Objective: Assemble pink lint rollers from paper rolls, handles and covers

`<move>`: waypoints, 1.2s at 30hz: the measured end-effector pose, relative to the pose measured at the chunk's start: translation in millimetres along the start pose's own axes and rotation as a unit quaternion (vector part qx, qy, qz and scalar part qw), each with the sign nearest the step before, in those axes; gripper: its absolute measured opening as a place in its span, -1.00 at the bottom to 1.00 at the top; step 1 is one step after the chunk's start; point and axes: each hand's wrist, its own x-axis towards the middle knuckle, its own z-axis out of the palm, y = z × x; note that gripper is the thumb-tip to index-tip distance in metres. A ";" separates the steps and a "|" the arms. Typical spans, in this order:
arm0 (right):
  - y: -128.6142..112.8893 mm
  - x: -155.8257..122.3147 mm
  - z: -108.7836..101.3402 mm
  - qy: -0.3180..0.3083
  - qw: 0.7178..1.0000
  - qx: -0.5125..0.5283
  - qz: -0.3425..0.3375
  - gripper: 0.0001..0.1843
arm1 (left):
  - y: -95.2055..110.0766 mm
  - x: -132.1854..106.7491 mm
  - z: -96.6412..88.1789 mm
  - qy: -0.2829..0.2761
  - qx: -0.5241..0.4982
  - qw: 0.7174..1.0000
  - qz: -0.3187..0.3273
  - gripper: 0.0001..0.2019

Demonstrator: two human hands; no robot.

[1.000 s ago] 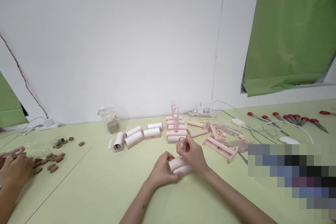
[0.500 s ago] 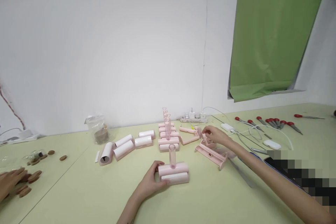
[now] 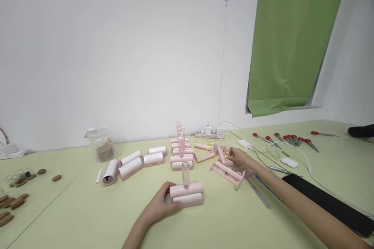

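Note:
My left hand [image 3: 161, 202] is closed around the left end of a pink lint roller [image 3: 186, 190] with a white roll. The roller rests on the table, its clear pink tubular handle pointing up. Farther right, my right hand [image 3: 239, 156] reaches into a cluster of loose pink parts. Its curled fingers are on a pink plastic part [image 3: 224, 157], though the fingertips are partly hidden. Just in front of that hand lies a long pink roller cover [image 3: 228, 174]. More pink handle pieces [image 3: 204, 158] are behind and to the left.
A row of similar lint rollers [image 3: 181, 158] stands behind the held one. White rolls [image 3: 131, 168] lie to the left, near a plastic bag [image 3: 103, 149] and brown discs [image 3: 17, 201]. At right are red-ended tools [image 3: 289, 138], white cables, a power strip [image 3: 209, 134] and a black phone-like slab [image 3: 327, 202].
The view has swung to the right, and another person's hand at far left has gone out of view. My left hand keeps its hold; the pink part by my right fingers now shows more, tilted.

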 end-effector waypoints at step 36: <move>-181.0 -112.7 19.0 -0.107 0.896 0.330 -0.279 -0.73 | 60.6 66.3 45.2 0.121 -0.271 0.955 0.021 -0.87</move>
